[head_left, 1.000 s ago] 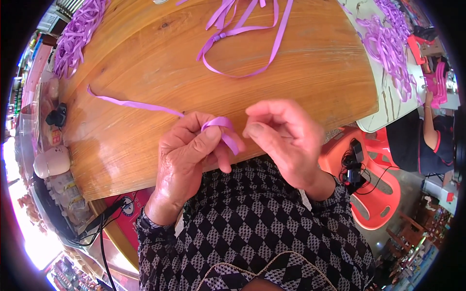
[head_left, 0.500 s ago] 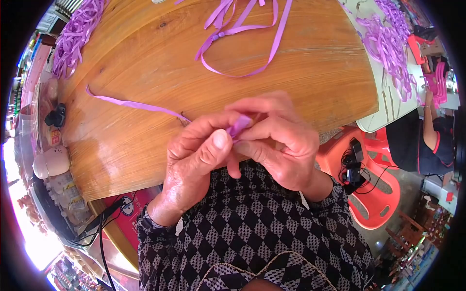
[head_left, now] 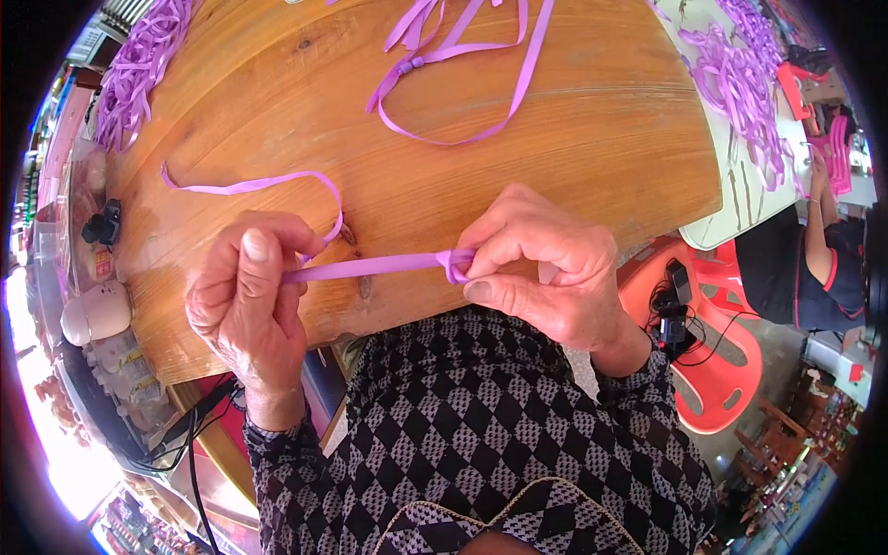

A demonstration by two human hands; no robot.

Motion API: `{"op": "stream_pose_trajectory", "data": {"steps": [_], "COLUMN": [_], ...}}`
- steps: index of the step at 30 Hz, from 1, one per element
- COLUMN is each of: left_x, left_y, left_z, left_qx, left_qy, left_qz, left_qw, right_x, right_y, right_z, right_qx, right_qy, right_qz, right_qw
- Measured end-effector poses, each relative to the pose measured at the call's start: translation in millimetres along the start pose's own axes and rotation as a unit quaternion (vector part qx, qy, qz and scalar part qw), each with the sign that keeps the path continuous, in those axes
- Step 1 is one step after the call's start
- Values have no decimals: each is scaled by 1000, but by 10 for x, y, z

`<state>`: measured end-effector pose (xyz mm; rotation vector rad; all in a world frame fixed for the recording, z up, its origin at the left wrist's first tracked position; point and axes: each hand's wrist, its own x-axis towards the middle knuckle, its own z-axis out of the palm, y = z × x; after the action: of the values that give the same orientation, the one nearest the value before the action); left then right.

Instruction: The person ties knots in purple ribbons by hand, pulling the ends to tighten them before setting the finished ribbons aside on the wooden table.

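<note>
A purple ribbon (head_left: 370,266) stretches nearly straight between my two hands, above the near edge of the wooden table. My left hand (head_left: 252,305) is closed round one part of it, thumb up. From there the ribbon's loose tail curves over the tabletop to the left. My right hand (head_left: 553,268) pinches the other end between thumb and forefinger, beside a small loop or knot (head_left: 454,264). Farther off on the table lie more purple ribbons (head_left: 523,88), one with a small gathered knot.
Heaps of purple ribbon lie at far left (head_left: 148,65) and on a white table (head_left: 708,227) at right. An orange plastic chair (head_left: 712,398) holds black cables and a small device. Another person (head_left: 819,268) stands at right. A pinkish rounded object (head_left: 97,313) sits at the left edge.
My hands were close together over the bunched ribbon. My left hand has moved away to the left, drawing the ribbon taut, and the loose tail now bends in a curve.
</note>
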<state>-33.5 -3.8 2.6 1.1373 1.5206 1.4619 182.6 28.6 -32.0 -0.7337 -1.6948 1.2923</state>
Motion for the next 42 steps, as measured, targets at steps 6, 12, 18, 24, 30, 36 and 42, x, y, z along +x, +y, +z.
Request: {"op": "stream_pose_trajectory", "data": {"steps": [6, 12, 18, 24, 30, 36, 42], "left_x": [-18, 90, -82, -44, -56, -117, -135], "left_y": [-100, -94, -15, 24, 0, -139, -73], "left_z": [-115, 15, 227, 257, 262, 291, 296], "left_qx": [152, 490, -28, 12, -29, -36, -43], "left_qy": [-33, -87, -335, -309, -284, -252, -254], "left_qz": [68, 352, -79, -215, -268, -130, -133], "left_qw": [985, 793, 938, 926, 920, 958, 957], "right_x": [50, 80, 122, 84, 99, 93, 91], "right_y": [-37, -33, -40, 7, 11, -16, -39], "right_z": [23, 76, 99, -8, -20, -26, -8], "right_qx": [-68, -114, -179, -268, -257, -237, -246], "right_qy": [-25, -1, -16, 24, 14, 53, 55], "right_qz": [-42, -63, -144, -153, -158, -162, -170], "right_qw": [996, 991, 973, 951, 953, 956, 953]}}
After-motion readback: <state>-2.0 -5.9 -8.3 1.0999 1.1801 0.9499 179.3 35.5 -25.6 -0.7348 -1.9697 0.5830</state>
